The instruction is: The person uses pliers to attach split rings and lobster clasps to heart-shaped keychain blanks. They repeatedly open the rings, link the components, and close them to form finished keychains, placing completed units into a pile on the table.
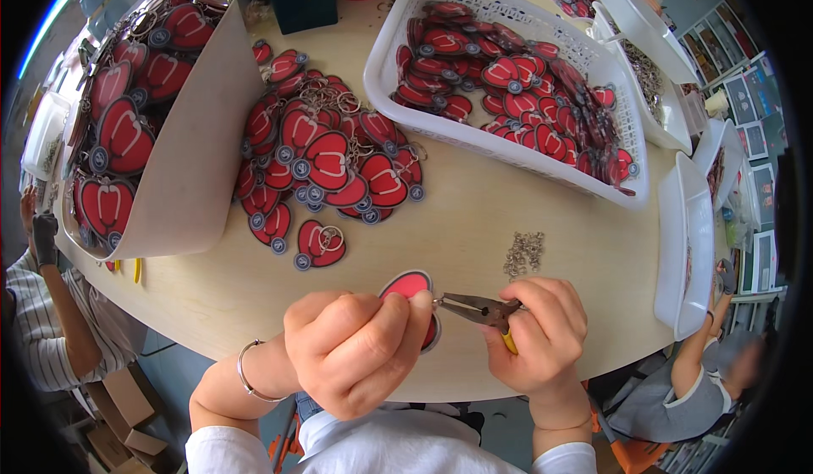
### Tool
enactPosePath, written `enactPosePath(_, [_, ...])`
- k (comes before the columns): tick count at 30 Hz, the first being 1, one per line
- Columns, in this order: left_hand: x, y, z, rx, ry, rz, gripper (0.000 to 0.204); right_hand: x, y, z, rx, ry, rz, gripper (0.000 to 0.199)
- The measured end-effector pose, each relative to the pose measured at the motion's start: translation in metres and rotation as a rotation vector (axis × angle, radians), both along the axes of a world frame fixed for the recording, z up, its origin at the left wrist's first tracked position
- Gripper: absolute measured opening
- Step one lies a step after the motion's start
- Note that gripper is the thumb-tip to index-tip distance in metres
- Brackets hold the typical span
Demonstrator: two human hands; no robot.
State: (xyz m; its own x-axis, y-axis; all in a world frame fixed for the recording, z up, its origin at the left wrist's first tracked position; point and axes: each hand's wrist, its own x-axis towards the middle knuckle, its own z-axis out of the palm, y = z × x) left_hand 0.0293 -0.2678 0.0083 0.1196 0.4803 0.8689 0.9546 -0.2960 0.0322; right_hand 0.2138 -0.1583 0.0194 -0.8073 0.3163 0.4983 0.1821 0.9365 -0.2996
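At the lower centre of the frame, I have the left hand [351, 351] pinching one red heart [406, 284] between thumb and forefinger, its other fingers curled in. The right hand [542, 338] grips the pliers [487, 310] around their handles; the tips stand at a small link [438, 302] just beside the left fingertips, and I cannot tell whether they clamp it. I judge this unit part-way: the link is at the heart, but no large ring shows, and the left hand hides some of the area. As likely finished stock, I read the pile [326, 161] left of upper centre, where many metal rings show, the single ringed heart [313, 250] just below it, and the bin [190, 169] at upper left, where rings also show. As likely remaining stock, I read the basket [500, 146] at upper right: it holds many hearts, and I make out no rings on them. Loose links [525, 254] lie right of centre. For movement, I have open table [457, 212] between the pile, the basket and the hands, and more right of the links. Limits are the basket's near wall above, the bin at left, the white tray [671, 254] at right, and the table's curved near edge beneath the forearms.
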Motion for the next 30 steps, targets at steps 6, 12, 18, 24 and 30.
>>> enactPosePath(6, [-0.0009,0.0006,-0.001,-0.021,0.028,0.018,0.03,0.001,-0.0012,-0.0018,0.02,-0.02,-0.016,0.024])
enactPosePath(12, [-0.0007,-0.0022,-0.0016,-0.069,0.047,0.023,0.043,0.0008,-0.0017,-0.0017,0.025,-0.04,-0.024,0.024])
enactPosePath(18, [0.0,-0.0011,-0.003,-0.091,0.071,0.02,0.05,0.002,-0.0018,-0.002,0.042,-0.058,-0.027,0.023])
enactPosePath(24, [0.0002,0.0019,-0.0043,-0.088,0.08,0.019,0.033,0.0038,-0.0022,-0.0022,0.028,-0.075,-0.017,0.023])
enactPosePath(30, [-0.0002,0.0025,-0.005,-0.095,0.068,0.005,0.028,0.0037,-0.0022,-0.0042,0.011,-0.063,-0.005,0.022])
